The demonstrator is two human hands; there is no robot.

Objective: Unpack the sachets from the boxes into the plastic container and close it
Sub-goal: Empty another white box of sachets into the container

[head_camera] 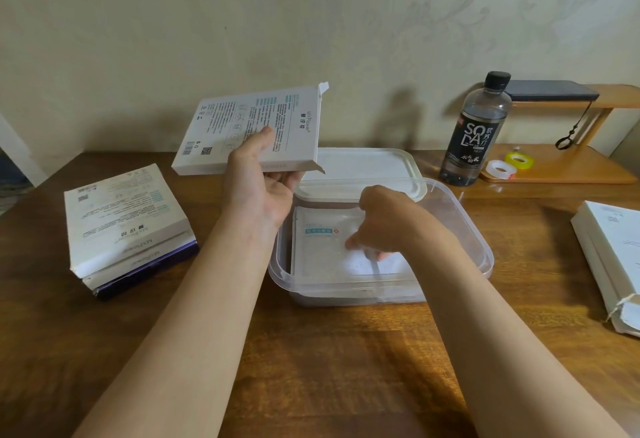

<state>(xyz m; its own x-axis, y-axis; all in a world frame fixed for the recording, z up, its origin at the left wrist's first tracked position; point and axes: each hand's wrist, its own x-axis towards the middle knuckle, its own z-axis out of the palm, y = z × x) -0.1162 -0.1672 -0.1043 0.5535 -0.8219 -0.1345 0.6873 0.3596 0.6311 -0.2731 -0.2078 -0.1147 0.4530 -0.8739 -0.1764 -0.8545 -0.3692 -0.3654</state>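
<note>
left hand (258, 192) up over the table, thumb on the printed face and fingers underneath, clamped on a flat white printed cardboard box (249, 129) with its end flap open, held tilted just behind the near-left corner of the clear rectangular plastic container (460, 226). right hand (384, 226) down inside the container, fingertips pressed onto white foil sachets (318, 247) lying flat on the bottom; whether pinching one or only pushing down, cannot tell. white container lid (360, 167) lying behind, touching the far rim, not yet on.

step in hand, by the look of it: settling the emptied-out sachets flat. best done by squaring the stack against the left wall, pressing the corners down so nothing rides up over the rim, then checking the held box for any sachet left inside before laying it aside. more to unpack, likely: a stack of similar flat boxes (128, 230), white over dark purple, waiting at the left, well apart from the container.

dark brown wooden table (329, 368), glossy, with glare near the front edge. pale wall with a faint floral pattern behind. dark soda bottle (476, 129) standing at the back right, beside a low wooden shelf (561, 167) carrying a clear tape roll (500, 169) and a yellow tape roll (519, 160). pile of white papers (613, 264) at the far right edge.
</note>
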